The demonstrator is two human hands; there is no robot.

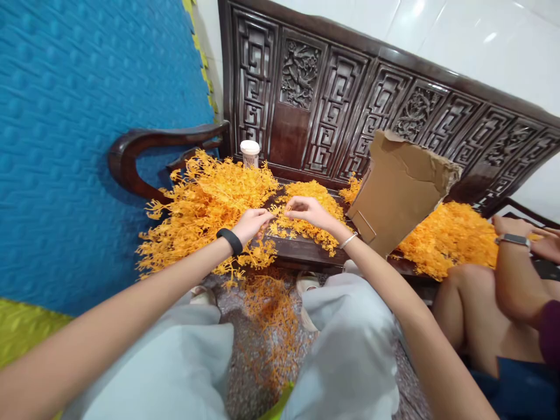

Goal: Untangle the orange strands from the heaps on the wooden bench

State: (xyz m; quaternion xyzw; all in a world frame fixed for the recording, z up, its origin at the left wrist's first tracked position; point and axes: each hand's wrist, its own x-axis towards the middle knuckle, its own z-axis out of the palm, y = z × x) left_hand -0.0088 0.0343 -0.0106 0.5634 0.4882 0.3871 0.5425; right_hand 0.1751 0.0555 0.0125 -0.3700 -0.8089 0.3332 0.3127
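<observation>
1. Left of centre, here's the left hand (252, 225), fingers drawn together in a pinch on what looks like an orange sprig (276, 211), right beside the big, bushy heap (214, 189).
2. Near the middle of the frame, it's fine fingertip work on that sprig, I'd judge; the next move seems to call for a steady left pinch and a light right touch.
3. Just right, the right hand (307, 211): thumb and forefinger curled almost together, a speck of orange between them, perhaps the same sprig, too small to tell.
4. Behind it, a flatter middle heap (321, 201), bright orange, loose, spidery-tipped, on the dark bench (293, 131).
5. Far right, past upright cardboard (400, 189), a denser, fluffier heap (455, 239) near a co-worker's hand (510, 225).
</observation>
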